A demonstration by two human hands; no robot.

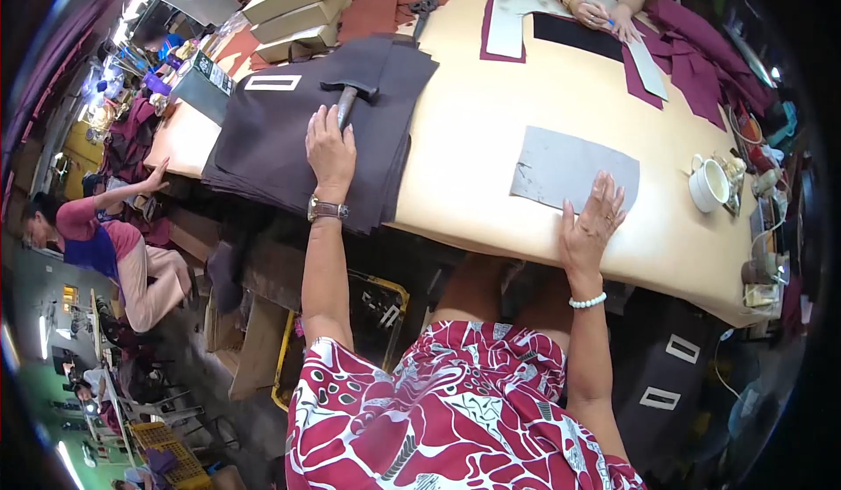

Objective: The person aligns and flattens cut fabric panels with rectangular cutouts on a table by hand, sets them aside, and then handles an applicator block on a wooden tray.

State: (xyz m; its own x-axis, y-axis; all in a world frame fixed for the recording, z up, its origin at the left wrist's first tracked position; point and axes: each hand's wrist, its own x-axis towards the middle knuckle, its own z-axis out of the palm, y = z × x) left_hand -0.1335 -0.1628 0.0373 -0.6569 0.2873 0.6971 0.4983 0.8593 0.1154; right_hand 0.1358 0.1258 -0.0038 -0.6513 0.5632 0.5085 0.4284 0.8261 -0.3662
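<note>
Resting the left grip (331, 153) at the near end of a hammer (348, 105), fingers reaching along the handle; being unable to tell whether clamping around it or only touching it. Finding the hammer lying on a stack of dark sheets (263, 131) at the left of the desk (455, 122), near a pale rectangular frame (272, 83). Laying the right grip (594, 223) palm down, fingers slightly apart, over the near edge of a grey sheet (556, 166), pinching nothing. Seeing this sheet lying flat on the desk, to the right of the stack and apart from it. Judging the hammer stiff, head-heavy and hardly fragile; favouring a hold around the middle of the handle. Guessing the grey sheet to be light and thin, perhaps sliding on the smooth desk; suiting a pinch at a corner. Supposing the dark sheets to be bending and slipping over one another; calling for both grips at opposite edges. Facing a co-worker's hands (625, 28) with a blue pen (610, 22) across the desk.
</note>
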